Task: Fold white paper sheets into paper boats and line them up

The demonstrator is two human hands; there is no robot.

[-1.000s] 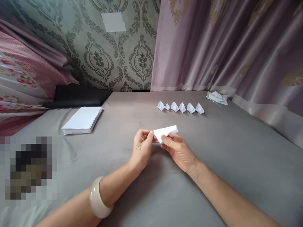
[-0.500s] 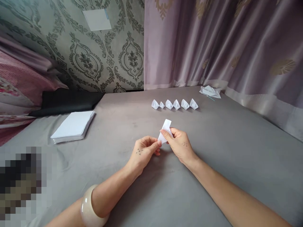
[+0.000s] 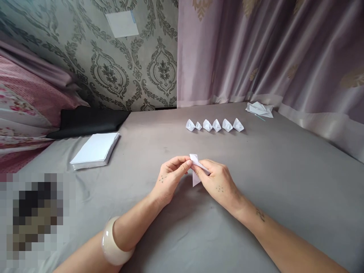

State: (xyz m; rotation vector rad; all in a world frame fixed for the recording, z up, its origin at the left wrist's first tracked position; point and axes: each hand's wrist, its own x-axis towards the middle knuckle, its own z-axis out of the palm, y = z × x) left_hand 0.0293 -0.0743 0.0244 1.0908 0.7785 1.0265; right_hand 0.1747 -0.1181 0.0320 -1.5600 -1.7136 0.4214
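Between my hands, above the grey cloth, is a small folded piece of white paper point(image 3: 196, 179), with one pointed flap hanging down and another part sticking up. My left hand point(image 3: 172, 176) pinches its upper left edge between thumb and fingers. Closed around the paper's right side, my right hand point(image 3: 218, 180) presses its thumb on the fold and hides part of it. Beyond the hands stands a row of several small folded paper boats point(image 3: 207, 125), one of them smaller than the others.
A stack of white paper point(image 3: 95, 149) lies at the left, in front of a black folded cloth point(image 3: 91, 120). At the far right are flattened folded papers point(image 3: 259, 109) with a thin green stick point(image 3: 260, 117) beside them. A blurred patch covers the lower left. Curtains point(image 3: 227, 53) hang behind.
The folded paper has been turned from lying sideways to upright, and a flap now points down. My right hand has rotated with its back upward. The camera view has shifted slightly.
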